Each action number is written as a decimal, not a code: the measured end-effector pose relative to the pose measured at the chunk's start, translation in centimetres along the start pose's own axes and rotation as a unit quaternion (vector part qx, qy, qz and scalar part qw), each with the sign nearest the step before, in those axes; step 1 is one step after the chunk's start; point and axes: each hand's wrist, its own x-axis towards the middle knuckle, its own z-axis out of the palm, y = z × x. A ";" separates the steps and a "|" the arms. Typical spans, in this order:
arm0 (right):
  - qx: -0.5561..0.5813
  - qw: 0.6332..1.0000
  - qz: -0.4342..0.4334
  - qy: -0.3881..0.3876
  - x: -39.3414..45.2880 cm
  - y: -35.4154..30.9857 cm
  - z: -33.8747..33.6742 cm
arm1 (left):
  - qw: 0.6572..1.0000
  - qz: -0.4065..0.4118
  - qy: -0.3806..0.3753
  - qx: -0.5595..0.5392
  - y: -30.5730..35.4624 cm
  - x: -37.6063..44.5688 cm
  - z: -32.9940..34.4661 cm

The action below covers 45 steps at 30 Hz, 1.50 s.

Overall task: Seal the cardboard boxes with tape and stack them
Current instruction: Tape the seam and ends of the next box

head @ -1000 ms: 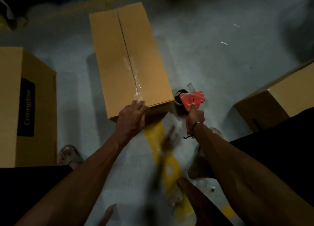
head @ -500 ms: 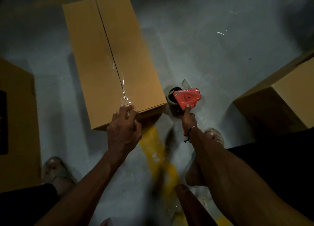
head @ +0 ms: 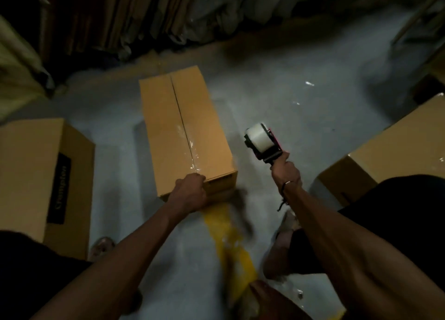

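Since 0.5 s ago: tape gun [head: 263, 143] lifted off floor, now up in air w/ white roll facing camera; before, low beside box w/ red side up. Left hand [head: 190, 191] shifted from flat fingers on top edge to curled grip on near corner. View tilted up, back wall now seen.

Grey floor [head: 301, 62] across whole view, yellow stripe [head: 228, 245] running from under centre box toward camera. Flattened cardboard sheets [head: 103, 16] stacked upright along far wall, blurred.

Centre box [head: 183, 127]: long axis pointing away from camera, leaning slightly left at far end; flaps closed, seam running lengthwise down top. Clear tape [head: 190, 149] glinting on near half of seam only; far half bare. Lies on floor between the two arms, nearer the left.

Left box [head: 29, 170] w/ black printed label, standing well apart at left edge. Right box [head: 395, 149] at right edge, partly cut off, some shine on top.

Left hand on near end of centre box, fingers wrapped over top edge at near left corner, knuckles up. Grip tight on cardboard.

Right hand [head: 285, 170] closed round handle of tape gun, fist fully wrapped, thin cord at wrist. Gun held upright just right of box's near end, not touching it; roll end pointing up and away, handle down toward wrist.

Sandalled foot [head: 102, 247] near left box.
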 end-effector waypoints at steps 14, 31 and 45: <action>0.105 0.916 -0.229 -0.312 -17.5 -6.4 -9.4 | 0.827 -0.159 0.057 -0.537 0.7 -15.9 -10.7; 0.102 0.880 -0.252 -0.389 -24.4 -7.1 -8.4 | 0.464 -0.149 -0.025 -0.873 0.3 -18.9 -10.9; 0.075 0.859 -0.284 -0.419 -25.0 -7.8 -8.6 | 0.589 -0.154 0.026 -0.793 0.0 -18.9 -10.4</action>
